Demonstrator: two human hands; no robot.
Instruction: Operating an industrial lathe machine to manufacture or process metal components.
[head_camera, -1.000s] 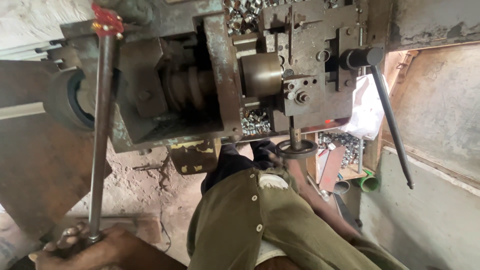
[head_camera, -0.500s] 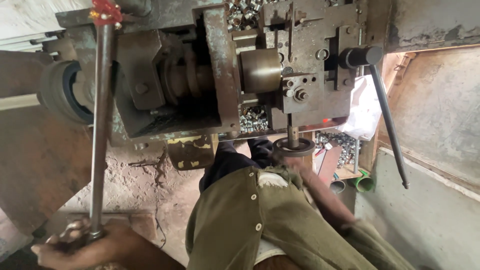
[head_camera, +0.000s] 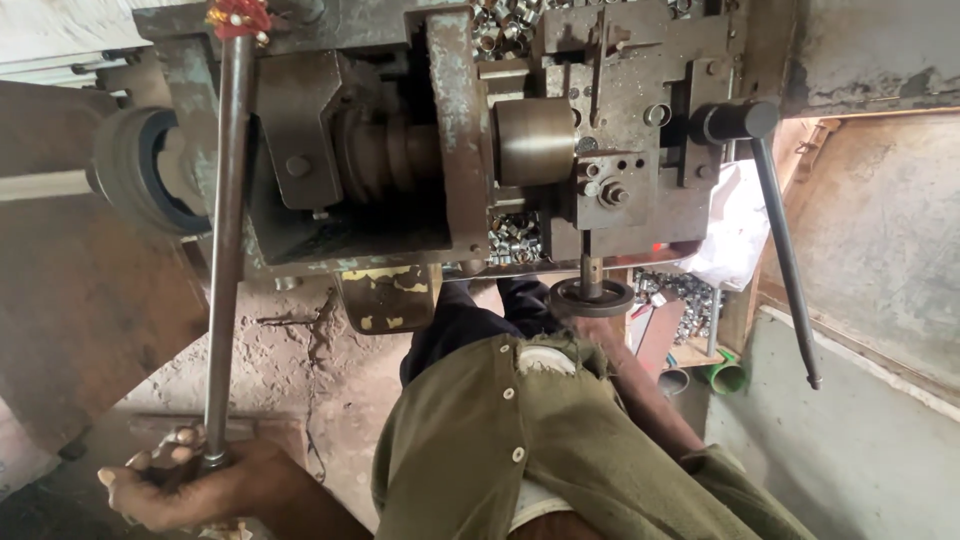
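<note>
Dirt floor (head_camera: 300, 370), rusty machine (head_camera: 450, 150) above. Tray (head_camera: 515, 240) in machine holds small metal rings (more heaped by white bag (head_camera: 735, 240)). Left hand (head_camera: 185, 485) clenched round long lever (head_camera: 225, 250), low end. Right hand hidden behind olive sleeve (head_camera: 540, 440), near handwheel (head_camera: 590, 297); grip unknown. Black handle (head_camera: 785, 260) hangs free.

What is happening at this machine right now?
A person in an olive shirt stands at an old metal machine. The left hand grips the lower end of a long steel lever. The right arm reaches towards a small round handwheel under the machine; its hand cannot be made out. Small metal parts lie heaped in the machine. A second, dark-handled lever hangs untouched.
</note>
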